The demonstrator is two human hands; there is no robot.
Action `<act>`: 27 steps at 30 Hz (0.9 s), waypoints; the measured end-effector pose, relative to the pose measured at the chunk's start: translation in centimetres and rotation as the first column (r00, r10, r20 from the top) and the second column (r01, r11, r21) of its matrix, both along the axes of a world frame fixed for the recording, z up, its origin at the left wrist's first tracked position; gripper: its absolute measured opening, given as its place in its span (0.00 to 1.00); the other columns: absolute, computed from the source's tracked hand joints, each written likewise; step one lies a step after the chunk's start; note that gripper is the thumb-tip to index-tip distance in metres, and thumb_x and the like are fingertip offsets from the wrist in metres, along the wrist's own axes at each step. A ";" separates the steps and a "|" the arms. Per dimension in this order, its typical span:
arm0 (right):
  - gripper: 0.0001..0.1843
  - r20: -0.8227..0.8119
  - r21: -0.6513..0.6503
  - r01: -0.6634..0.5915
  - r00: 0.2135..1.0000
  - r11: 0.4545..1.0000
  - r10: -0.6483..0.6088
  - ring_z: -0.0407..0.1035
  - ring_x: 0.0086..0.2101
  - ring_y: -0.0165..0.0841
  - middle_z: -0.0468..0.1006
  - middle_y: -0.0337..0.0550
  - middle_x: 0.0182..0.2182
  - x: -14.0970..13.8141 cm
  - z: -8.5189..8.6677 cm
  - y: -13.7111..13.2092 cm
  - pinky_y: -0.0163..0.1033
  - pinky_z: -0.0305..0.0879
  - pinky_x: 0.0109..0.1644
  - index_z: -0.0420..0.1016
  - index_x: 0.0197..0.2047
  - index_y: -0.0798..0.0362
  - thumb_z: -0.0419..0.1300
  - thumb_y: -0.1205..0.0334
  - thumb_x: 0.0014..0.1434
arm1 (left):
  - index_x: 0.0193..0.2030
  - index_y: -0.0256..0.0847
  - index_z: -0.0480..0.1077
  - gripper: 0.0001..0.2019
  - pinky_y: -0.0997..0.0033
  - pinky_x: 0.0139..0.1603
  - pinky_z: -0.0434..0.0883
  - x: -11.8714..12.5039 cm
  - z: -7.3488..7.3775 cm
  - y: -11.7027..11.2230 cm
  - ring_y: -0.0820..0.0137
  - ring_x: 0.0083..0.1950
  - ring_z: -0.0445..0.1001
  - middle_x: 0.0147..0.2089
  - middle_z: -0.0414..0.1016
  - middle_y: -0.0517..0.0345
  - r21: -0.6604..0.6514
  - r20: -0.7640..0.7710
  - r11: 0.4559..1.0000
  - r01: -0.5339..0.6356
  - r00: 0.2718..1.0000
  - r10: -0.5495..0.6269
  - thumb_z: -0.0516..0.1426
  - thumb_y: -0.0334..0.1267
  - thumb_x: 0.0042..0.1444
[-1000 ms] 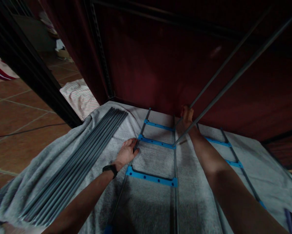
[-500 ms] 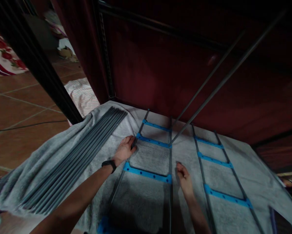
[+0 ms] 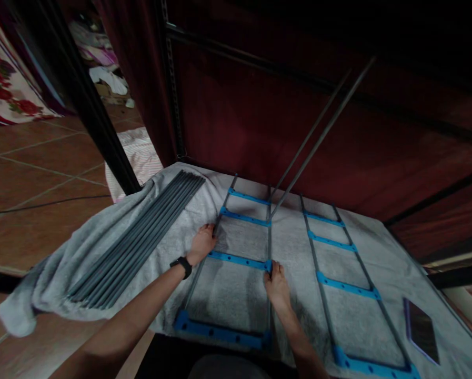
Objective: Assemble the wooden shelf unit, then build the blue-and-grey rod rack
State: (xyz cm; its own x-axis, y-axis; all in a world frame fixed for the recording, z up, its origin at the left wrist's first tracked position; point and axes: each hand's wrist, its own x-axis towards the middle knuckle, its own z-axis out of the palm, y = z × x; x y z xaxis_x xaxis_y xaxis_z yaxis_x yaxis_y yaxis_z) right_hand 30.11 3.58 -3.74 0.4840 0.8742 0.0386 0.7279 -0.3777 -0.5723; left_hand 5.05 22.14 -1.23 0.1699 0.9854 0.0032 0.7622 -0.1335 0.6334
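Clock positions are being read from the middle of the handled frame (image 3: 239, 259), a ladder of grey rails and four visible blue crosspieces (image 3: 245, 217) that is lying on the grey cloth (image 3: 291, 237). The left hand (image 3: 202, 244) is resting at 10 o'clock, its fingers curling over the 9 o'clock rail (image 3: 196, 279); how firmly they are closing is not showing. The right hand (image 3: 278, 288) is touching the 4 o'clock end of the third crosspiece (image 3: 247, 261) with partly bent fingers; the view is not revealing whether it is pinching. Assembly is apparently standing partway: two upright rods (image 3: 322, 138) are already rising toward 1 o'clock from near the ends of the first two crosspieces, while the lower two are carrying none. The second frame (image 3: 348, 286), at 3 o'clock, is lying laddered but without uprights, and a bundle of loose rods (image 3: 140, 238) is waiting at 9 o'clock
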 end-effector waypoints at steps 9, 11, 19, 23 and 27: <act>0.24 -0.112 0.259 0.045 0.994 0.965 -0.017 0.72 0.46 0.43 0.74 0.52 0.46 -0.4 -1.2 -1.0 0.45 0.71 0.51 0.71 0.57 0.51 0.49 0.58 0.60 | 0.47 0.33 0.75 0.15 0.72 0.32 0.69 0.2 2.2 -1.6 0.65 0.34 0.77 0.31 0.77 0.54 -0.142 0.393 0.979 -0.143 0.900 0.188 0.59 0.27 0.51; 0.24 -0.136 0.282 0.048 0.991 0.958 -0.010 0.72 0.45 0.42 0.74 0.51 0.44 -0.5 -1.7 -1.2 0.46 0.71 0.52 0.72 0.56 0.53 0.49 0.55 0.59 | 0.47 0.33 0.75 0.14 0.75 0.26 0.65 0.2 2.9 -2.3 0.70 0.26 0.73 0.24 0.72 0.60 -0.184 0.485 0.968 -0.173 0.840 0.243 0.59 0.29 0.52; 0.26 -0.250 0.292 0.037 0.967 0.956 0.039 0.73 0.49 0.42 0.74 0.54 0.49 -6.4 -1.3 -0.1 0.44 0.71 0.52 0.73 0.57 0.53 0.47 0.55 0.61 | 0.51 0.32 0.70 0.18 0.79 0.22 0.66 -5.2 10.0 -3.4 0.77 0.20 0.67 0.23 0.69 0.64 -0.319 0.707 0.939 -0.128 0.627 0.326 0.61 0.28 0.53; 0.23 -0.327 0.261 -0.028 0.938 0.965 0.116 0.73 0.52 0.41 0.75 0.53 0.52 -12.0 -0.5 1.4 0.44 0.71 0.54 0.73 0.57 0.51 0.49 0.59 0.61 | 0.53 0.33 0.67 0.20 0.80 0.20 0.68 -9.6 14.6 -3.4 0.77 0.19 0.67 0.23 0.68 0.65 -0.381 0.786 0.918 -0.107 0.486 0.382 0.60 0.22 0.52; 0.22 -0.443 0.235 -0.117 0.871 0.965 0.214 0.75 0.48 0.42 0.78 0.51 0.48 -17.3 -0.4 2.3 0.46 0.71 0.53 0.74 0.53 0.50 0.54 0.62 0.56 | 0.51 0.35 0.67 0.20 0.81 0.18 0.67 -13.1 18.2 -4.0 0.77 0.17 0.66 0.21 0.66 0.68 -0.362 0.779 0.921 -0.144 0.497 0.384 0.60 0.22 0.51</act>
